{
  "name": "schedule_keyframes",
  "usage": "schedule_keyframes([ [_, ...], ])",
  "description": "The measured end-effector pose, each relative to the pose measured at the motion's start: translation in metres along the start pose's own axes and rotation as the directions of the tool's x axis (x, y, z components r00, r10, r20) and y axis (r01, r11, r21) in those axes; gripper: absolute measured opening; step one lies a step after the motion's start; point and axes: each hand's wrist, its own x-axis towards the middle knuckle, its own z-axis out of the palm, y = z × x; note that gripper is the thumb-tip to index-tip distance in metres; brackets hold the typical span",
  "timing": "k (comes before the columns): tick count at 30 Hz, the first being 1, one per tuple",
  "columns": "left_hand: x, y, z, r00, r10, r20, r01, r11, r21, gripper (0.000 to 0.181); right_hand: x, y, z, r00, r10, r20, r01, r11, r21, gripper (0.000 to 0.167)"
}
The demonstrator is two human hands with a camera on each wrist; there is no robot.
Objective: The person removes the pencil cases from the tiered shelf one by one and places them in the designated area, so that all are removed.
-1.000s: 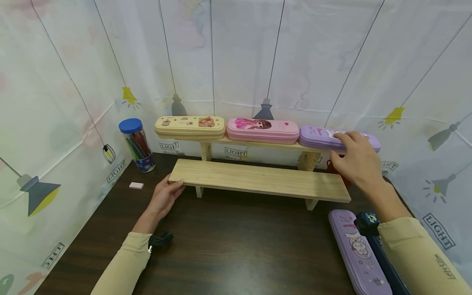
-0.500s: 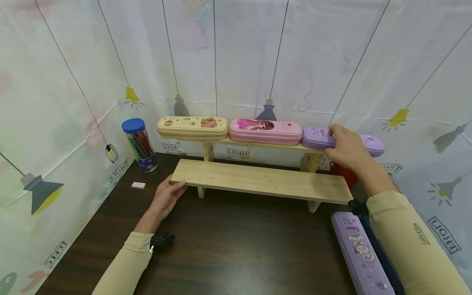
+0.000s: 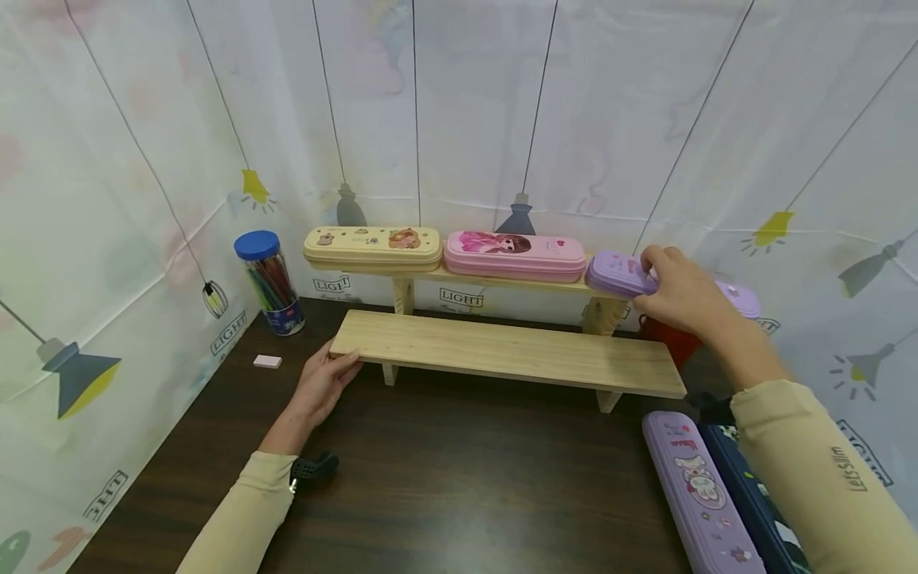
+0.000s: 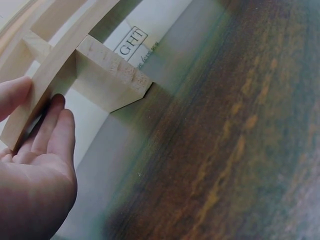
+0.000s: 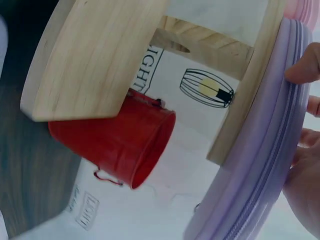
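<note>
A two-tier wooden shelf (image 3: 502, 351) stands at the back of the dark table. My left hand (image 3: 323, 387) grips the left end of its lower board, thumb on top and fingers underneath in the left wrist view. With my right hand (image 3: 688, 295) I hold a purple pencil case (image 3: 618, 273) across its middle, at the right end of the upper board. In the right wrist view the zipped side of this case (image 5: 270, 145) runs past the board's end, my thumb against it. A pink pencil case (image 3: 515, 257) and a cream one (image 3: 373, 249) lie left of it.
A red bucket (image 5: 115, 135) stands behind the lower board's right end. Front right lie another purple pencil case (image 3: 699, 486) and a dark blue case (image 3: 746, 486). At left are a blue-lidded jar of pens (image 3: 268, 283) and a pale eraser (image 3: 268, 361).
My right hand has shifted left along the purple case and taken hold across it. The case's right end has swung towards me and right. My left hand stays put.
</note>
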Motion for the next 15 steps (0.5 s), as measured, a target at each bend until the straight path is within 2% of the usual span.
schedule_keyframes([
  [8, 0.000, -0.001, 0.000, 1.000, -0.006, -0.013, 0.006, 1.000, -0.001, 0.076, -0.013, -0.001, -0.007, 0.999, -0.022, 0.030, 0.024, 0.998, -0.050, 0.057],
  [15, 0.000, 0.001, 0.000, 1.000, -0.009, -0.012, 0.009, 1.000, 0.008, 0.077, -0.026, -0.005, -0.007, 0.994, -0.083, 0.072, 0.087, 0.994, -0.065, 0.074],
])
